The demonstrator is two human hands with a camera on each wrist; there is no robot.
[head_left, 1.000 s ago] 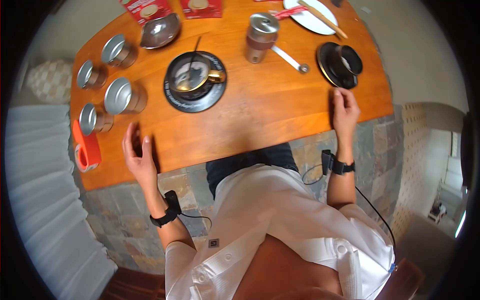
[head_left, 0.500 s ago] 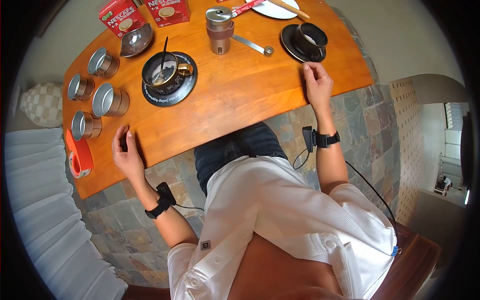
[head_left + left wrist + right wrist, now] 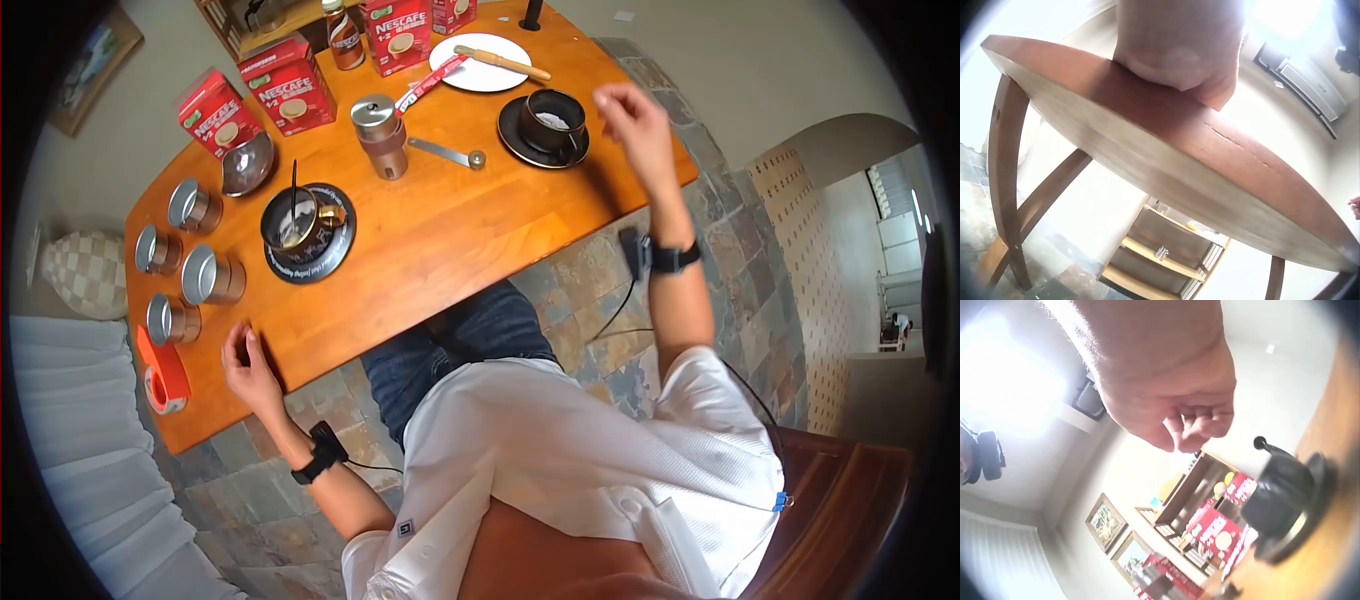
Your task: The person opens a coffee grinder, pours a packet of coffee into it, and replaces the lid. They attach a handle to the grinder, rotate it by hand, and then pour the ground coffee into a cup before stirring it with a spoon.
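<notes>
My right hand (image 3: 640, 130) is raised above the table's right end, beside a black cup (image 3: 553, 120) on a black saucer (image 3: 515, 135) with a gold rim. Pale powder shows inside this cup. In the right wrist view the fingers of my right hand (image 3: 1172, 400) hang loosely curled, with nothing held, and the cup (image 3: 1279, 487) stands below to the right. My left hand (image 3: 252, 375) rests at the table's front edge, fingers loosely bent around nothing. Nearest to it are metal cups (image 3: 172, 320) and an orange tape dispenser (image 3: 165, 375).
A gold-handled black cup (image 3: 295, 235) with a dark stirrer sits on a lettered saucer (image 3: 345, 235). Behind are a steel hand grinder (image 3: 380, 140) with its crank (image 3: 440, 152), a glass bowl (image 3: 247, 165), red Nescafe boxes (image 3: 290, 95) and a white plate (image 3: 480, 75) bearing a wooden-handled tool.
My right hand has lifted and moved forward, from below the black cup to its right side. The left hand stays at the table edge. The head view has shifted, showing more of the table's back.
</notes>
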